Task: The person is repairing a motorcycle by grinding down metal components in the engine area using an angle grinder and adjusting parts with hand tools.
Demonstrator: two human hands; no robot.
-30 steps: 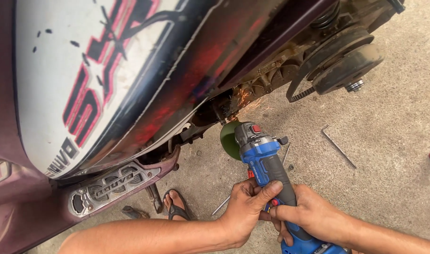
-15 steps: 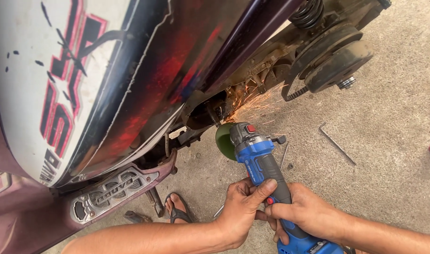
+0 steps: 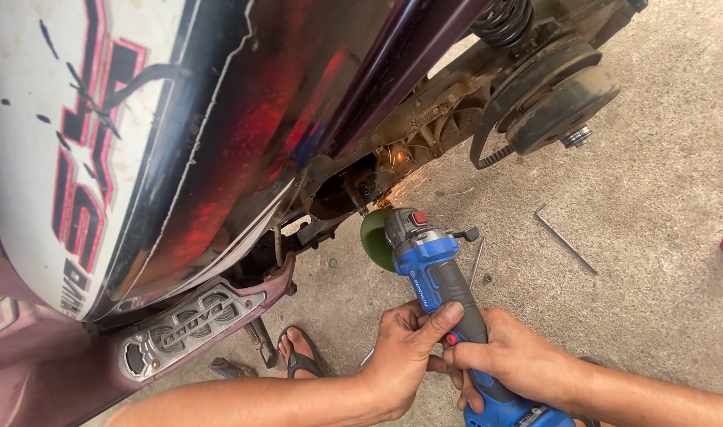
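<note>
A blue and grey angle grinder is held in both hands, its green disc pressed against a rusty metal part under a scooter. Orange sparks fly up from the contact point. My left hand wraps the grinder's body from the left, thumb laid over the top. My right hand grips the rear of the handle. The scooter's white, red and black side panel fills the left of the view.
A metal hex key and a thin rod lie on the concrete floor to the right. The scooter's belt pulley and spring are at upper right. My sandalled foot rests below the silver footrest.
The view has shifted slightly, and the grinder has edged left and down along the rusty part. Sparks keep flying; both hands hold as before.
</note>
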